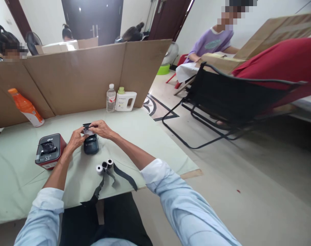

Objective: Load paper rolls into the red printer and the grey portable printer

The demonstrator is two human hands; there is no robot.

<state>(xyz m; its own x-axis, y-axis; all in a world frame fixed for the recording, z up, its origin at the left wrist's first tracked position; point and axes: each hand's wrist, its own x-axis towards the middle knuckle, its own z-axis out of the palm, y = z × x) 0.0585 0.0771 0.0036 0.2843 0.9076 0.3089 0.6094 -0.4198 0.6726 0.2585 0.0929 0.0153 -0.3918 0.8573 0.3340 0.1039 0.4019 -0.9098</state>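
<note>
A small dark portable printer [91, 146] sits on the pale green tablecloth with its lid [87, 125] up. White paper [88, 131] shows in its open bay. My left hand [77, 138] is closed at the printer's left side, its thumb by the paper. From the right, my right hand [102, 129] reaches over the bay, fingers pinched on the paper beneath the lid. Closer to me stand three small rolls, a left roll [99, 169], a middle roll [104, 166] and a right roll [110, 163], with dark strips [125, 177] trailing toward the table edge.
Left of my left hand is a red-and-black printer [51, 150]. Along the cardboard partition [86, 75] stand an orange bottle [27, 108], a water bottle [111, 99] and a white jug [125, 101]. A folding chair [216, 99] and a person in purple [211, 42] are at right.
</note>
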